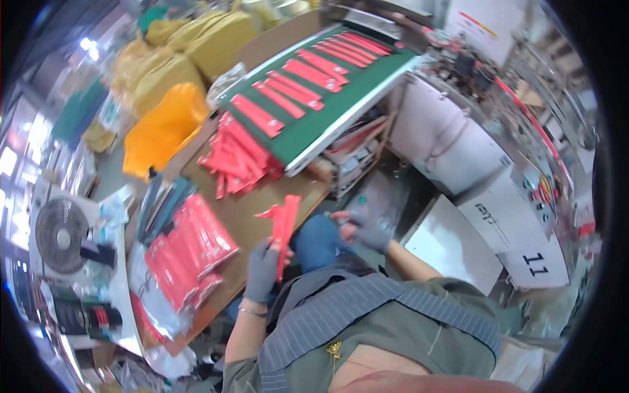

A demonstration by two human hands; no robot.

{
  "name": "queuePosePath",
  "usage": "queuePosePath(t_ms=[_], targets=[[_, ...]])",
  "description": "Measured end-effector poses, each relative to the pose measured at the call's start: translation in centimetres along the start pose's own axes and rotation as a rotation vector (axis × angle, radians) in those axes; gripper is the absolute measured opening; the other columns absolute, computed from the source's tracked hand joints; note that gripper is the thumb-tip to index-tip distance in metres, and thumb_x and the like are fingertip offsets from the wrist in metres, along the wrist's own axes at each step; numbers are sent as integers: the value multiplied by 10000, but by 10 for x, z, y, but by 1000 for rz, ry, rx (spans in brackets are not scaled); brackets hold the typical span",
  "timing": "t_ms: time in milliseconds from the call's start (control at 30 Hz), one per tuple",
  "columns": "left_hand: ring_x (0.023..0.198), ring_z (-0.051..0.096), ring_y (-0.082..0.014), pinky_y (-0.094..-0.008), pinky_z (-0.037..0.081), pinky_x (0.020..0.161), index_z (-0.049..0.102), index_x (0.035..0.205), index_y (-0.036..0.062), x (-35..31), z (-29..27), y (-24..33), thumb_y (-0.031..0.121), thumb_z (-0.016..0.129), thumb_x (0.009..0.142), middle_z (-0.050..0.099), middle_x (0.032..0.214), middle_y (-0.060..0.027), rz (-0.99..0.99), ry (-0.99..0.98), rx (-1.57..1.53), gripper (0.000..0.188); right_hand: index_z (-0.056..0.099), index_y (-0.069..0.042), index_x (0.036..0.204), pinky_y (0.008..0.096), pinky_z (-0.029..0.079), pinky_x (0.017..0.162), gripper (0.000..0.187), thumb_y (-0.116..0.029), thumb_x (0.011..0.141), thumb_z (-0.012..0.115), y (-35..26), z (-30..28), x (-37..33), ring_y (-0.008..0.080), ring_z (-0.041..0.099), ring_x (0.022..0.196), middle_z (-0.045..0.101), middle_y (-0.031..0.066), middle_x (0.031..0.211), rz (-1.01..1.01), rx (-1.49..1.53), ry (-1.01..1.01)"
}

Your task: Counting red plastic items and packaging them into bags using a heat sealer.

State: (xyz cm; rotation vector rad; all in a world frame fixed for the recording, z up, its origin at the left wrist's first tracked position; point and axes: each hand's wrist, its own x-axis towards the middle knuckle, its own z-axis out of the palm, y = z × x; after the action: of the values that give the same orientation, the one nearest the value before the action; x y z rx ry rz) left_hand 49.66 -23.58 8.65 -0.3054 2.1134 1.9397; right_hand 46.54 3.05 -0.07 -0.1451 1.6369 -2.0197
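In my left hand point(262, 270), which wears a grey glove with bare fingertips, a few long, flat red packets point(284, 226) stand upright, gripped near their lower end. My right hand point(367, 230), gloved the same way, hovers over my lap to the right of them. Its bare fingertips are loosely bent and apart, with nothing visible in them. Beyond the left hand, a loose heap of red packets point(239, 157) lies at the end of a green conveyor belt point(288, 139). Bundles of red packets in clear bags point(190, 245) rest on the brown tabletop point(226, 213) at left.
More red packets point(314, 69) lie spaced along the belt. A fan point(62, 236) stands at the far left. Yellow sacks point(164, 131) are piled behind the table. White machine housings point(445, 131) and a white box point(452, 245) stand at the right.
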Motion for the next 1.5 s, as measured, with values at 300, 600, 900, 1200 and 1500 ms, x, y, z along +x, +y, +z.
queuePosePath(t_ms=[300,600,900,1200,1500], targets=[[763,585,-117,-240,471,678,588,1012,-31,-73,-141,-53,185,464,942,629,887,-82,193,591,-258,259,642,-33,855,223,400,490,154,-187,853,635,-185,206,191,65,512,555,562,-25,641,-920,-520,100],[749,573,-116,-249,470,681,582,968,-34,-116,-259,-90,145,457,937,606,827,-65,86,997,-197,221,650,-31,817,255,462,535,289,-320,822,649,-193,275,473,92,561,554,609,15,630,-629,-899,-78],[737,584,-120,-240,452,641,579,968,-43,-76,-298,-93,95,441,927,626,841,-88,-48,996,-109,199,690,-82,980,268,465,690,228,-140,780,598,-135,397,533,124,601,717,664,58,779,-174,-1399,-875],[647,526,-92,-215,420,575,615,954,9,-56,-312,-86,127,498,926,610,793,-27,-201,1062,-111,168,580,-226,1184,402,473,726,379,-194,811,523,-104,425,544,321,614,841,628,137,893,-484,-1970,-1194],[639,550,-104,-207,433,594,584,945,-44,-52,-300,-85,51,458,908,620,777,-79,-222,1090,-124,162,578,-90,1082,294,485,560,291,-197,811,584,-161,422,531,161,603,581,615,67,769,-175,-1727,-1103]])
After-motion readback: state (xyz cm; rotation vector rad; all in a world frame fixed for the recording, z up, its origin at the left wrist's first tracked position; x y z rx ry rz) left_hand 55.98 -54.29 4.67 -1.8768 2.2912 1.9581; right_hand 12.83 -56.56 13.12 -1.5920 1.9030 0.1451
